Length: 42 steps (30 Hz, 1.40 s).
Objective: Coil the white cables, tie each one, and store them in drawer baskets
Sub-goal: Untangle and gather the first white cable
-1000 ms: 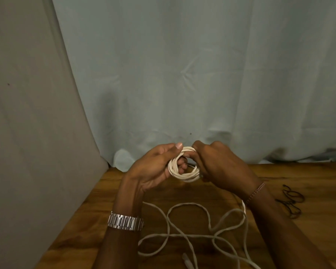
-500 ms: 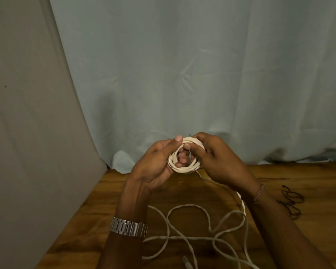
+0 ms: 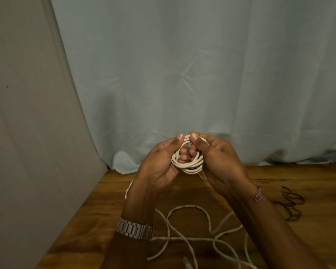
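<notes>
Above the wooden worktop, we've got the coil of white cable pinched between both hands, raised in front of the pale curtain. Our left hand curls round the coil's left side, thumb pressed on the top turns; our right hand clamps the right side, thumb beside the other, fingers poking through the middle. Below the coil, the loose length of cable sprawls in crossing loops on the worktop, a connector showing near the bottom edge. Right of the coil, small dark ties lie on the wood. The risk from here, as we judge it: those crossed loops could snag as we draw more in, and easing either thumb could let the springy turns pop open. No drawer baskets in sight.
</notes>
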Available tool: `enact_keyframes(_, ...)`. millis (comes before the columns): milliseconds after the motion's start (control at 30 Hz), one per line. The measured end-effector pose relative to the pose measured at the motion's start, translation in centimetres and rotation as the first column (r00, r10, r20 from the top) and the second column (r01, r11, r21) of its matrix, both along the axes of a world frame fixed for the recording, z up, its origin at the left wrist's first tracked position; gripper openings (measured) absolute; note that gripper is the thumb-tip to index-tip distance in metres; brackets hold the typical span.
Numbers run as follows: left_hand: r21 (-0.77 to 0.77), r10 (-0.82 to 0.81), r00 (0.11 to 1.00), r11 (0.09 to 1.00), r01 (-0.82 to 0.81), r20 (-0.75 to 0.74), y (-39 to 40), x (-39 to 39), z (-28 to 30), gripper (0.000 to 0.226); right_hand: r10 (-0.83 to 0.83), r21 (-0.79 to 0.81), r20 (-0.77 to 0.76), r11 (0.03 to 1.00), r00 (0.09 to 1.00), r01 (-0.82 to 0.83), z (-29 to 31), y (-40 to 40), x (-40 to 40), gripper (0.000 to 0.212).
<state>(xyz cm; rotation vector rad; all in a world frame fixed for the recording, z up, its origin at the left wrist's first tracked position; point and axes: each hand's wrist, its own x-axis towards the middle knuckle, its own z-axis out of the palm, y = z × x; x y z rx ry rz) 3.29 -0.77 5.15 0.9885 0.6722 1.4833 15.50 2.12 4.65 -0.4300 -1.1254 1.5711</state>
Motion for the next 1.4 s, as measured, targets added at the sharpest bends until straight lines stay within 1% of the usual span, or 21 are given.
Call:
enact_keyframes(67,-0.001,0.002,1.0,1.0,-0.002,0.019,0.2,0.1,-0.2,0.026,0.016,-0.045,-0.034,0.999,0.999,-0.018,0.0,0.1,0.1,0.016)
enact_keyframes(167,0.007,0.022,1.0,1.0,-0.022,-0.01,0.6,0.1,-0.4,0.025,0.021,-0.087,-0.052,0.996,0.998,-0.025,0.0,0.1,0.2,0.02)
enact_keyframes(300,-0.029,0.035,0.999,0.999,-0.035,0.003,0.8,-0.1,-0.6,0.031,0.026,-0.137,-0.066,0.99,0.997,-0.034,-0.1,0.2,-0.3,0.017)
enact_keyframes(367,-0.019,0.045,0.999,0.999,-0.045,0.004,0.8,0.1,-0.7,0.036,-0.028,-0.123,-0.033,0.992,0.999,0.024,0.0,0.2,-0.4,0.014)
enact_keyframes(433,0.009,0.05,0.997,0.999,-0.05,-0.053,0.8,0.5,-0.8,0.031,-0.147,-0.102,0.024,0.984,0.989,0.148,-0.1,0.5,-0.3,0.02)
enact_keyframes(467,0.021,0.045,0.995,0.999,-0.044,-0.092,0.7,0.7,-0.8,0.028,-0.23,-0.068,0.058,0.97,0.971,0.234,-0.3,0.8,-0.3,0.026)
enact_keyframes(533,0.044,0.025,0.983,0.999,-0.018,-0.184,0.6,1.1,-0.8,0.026,-0.412,0.098,0.146,0.911,0.899,0.401,-0.9,1.3,-0.4,0.036)
enact_keyframes(567,0.054,0.016,0.975,0.999,-0.004,-0.223,0.6,1.3,-0.8,0.027,-0.487,0.188,0.175,0.87,0.856,0.457,-1.2,1.4,-0.4,0.039)
enact_keyframes(633,0.059,-0.012,0.967,0.998,0.028,-0.253,0.6,1.4,-0.9,0.032,-0.585,0.303,0.196,0.799,0.787,0.519,-1.5,1.3,-0.5,0.041)
enact_keyframes(667,0.048,-0.042,0.969,0.997,0.055,-0.244,0.6,1.2,-1.0,0.037,-0.612,0.344,0.202,0.775,0.764,0.53,-1.6,1.3,-0.6,0.042)
enact_keyframes(733,0.003,-0.156,0.973,0.987,0.159,-0.17,0.7,0.5,-1.1,0.052,-0.646,0.41,0.216,0.74,0.732,0.533,-1.7,1.3,-0.8,0.045)
enact_keyframes(833,-0.03,-0.373,0.927,0.928,0.372,-0.037,1.1,-1.0,-1.5,0.071,-0.67,0.469,0.227,0.711,0.707,0.523,-1.7,1.3,-0.8,0.05)
enact_keyframes(900,-0.039,-0.424,0.906,0.905,0.424,-0.006,1.3,-1.6,-1.8,0.068,-0.708,0.515,0.209,0.666,0.674,0.54,-1.6,1.0,-0.8,0.046)
enact_keyframes(967,-0.055,-0.377,0.925,0.926,0.375,-0.05,1.3,-1.4,-1.7,0.054,-0.744,0.553,0.196,0.622,0.639,0.555,-1.5,0.7,-0.8,0.042)
enact_keyframes(1033,-0.043,-0.257,0.959,0.966,0.253,-0.118,0.9,-0.5,-1.3,0.043,-0.729,0.54,0.198,0.639,0.656,0.547,-1.6,0.7,-1.0,0.043)
enact_keyframes(1100,-0.027,-0.138,0.973,0.99,0.135,-0.187,0.7,0.4,-1.0,0.038,-0.645,0.426,0.238,0.741,0.726,0.518,-1.8,1.2,-1.2,0.047)
enact_keyframes(1167,-0.019,-0.029,0.969,0.999,0.026,-0.243,0.7,1.1,-1.1,0.056,-0.469,0.213,0.23,0.879,0.853,0.426,-1.5,1.0,-1.0,0.05)
enact_keyframes(1200,-0.01,0.009,0.967,1.0,-0.012,-0.253,0.9,1.4,-1.2,0.061,-0.393,0.131,0.205,0.919,0.897,0.373,-1.3,0.9,-0.8,0.049)
enact_keyframes(1233,-0.001,0.043,0.966,0.999,-0.045,-0.253,1.0,1.6,-1.3,0.062,-0.355,0.084,0.191,0.935,0.915,0.345,-1.1,0.6,-0.8,0.048)
enact_keyframes(1300,0.008,0.094,0.965,0.995,-0.095,-0.245,1.2,1.8,-1.3,0.055,-0.354,0.066,0.175,0.935,0.919,0.347,-1.0,0.6,-0.7,0.047)
enact_keyframes(1400,0.007,0.089,0.976,0.996,-0.089,-0.2,1.4,2.0,-1.4,0.048,-0.376,0.034,0.161,0.926,0.913,0.376,-1.2,1.2,-0.6,0.046)
